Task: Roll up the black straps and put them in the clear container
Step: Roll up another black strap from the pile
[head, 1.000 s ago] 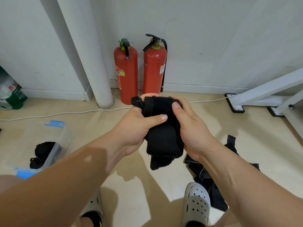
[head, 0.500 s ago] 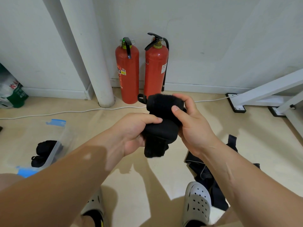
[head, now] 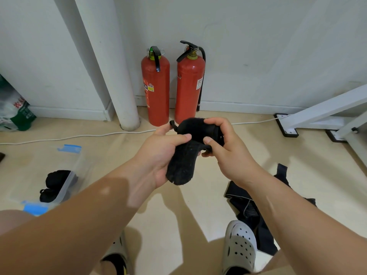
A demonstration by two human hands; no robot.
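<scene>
I hold a black strap [head: 185, 155] in front of me with both hands, above the floor. Its upper part is wound into a roll and a short loose end hangs down. My left hand [head: 158, 155] grips the hanging part, thumb across its front. My right hand [head: 224, 151] holds the roll at the top, fingers curled over it. The clear container [head: 65, 175] with blue latches lies on the floor at the left, with rolled black straps [head: 55, 181] inside. More loose black straps [head: 250, 211] lie on the floor at the right.
Two red fire extinguishers [head: 172, 86] stand against the white wall beside a white pipe [head: 113, 66]. A white cable [head: 79, 136] runs along the floor. A white frame leg [head: 309, 116] sits at the right, a green-white bag [head: 14, 112] at the far left. My feet wear grey clogs [head: 240, 247].
The roll at the top has grown and the hanging end has become shorter. My right hand has turned over the roll while my left hand has slid lower along the strap.
</scene>
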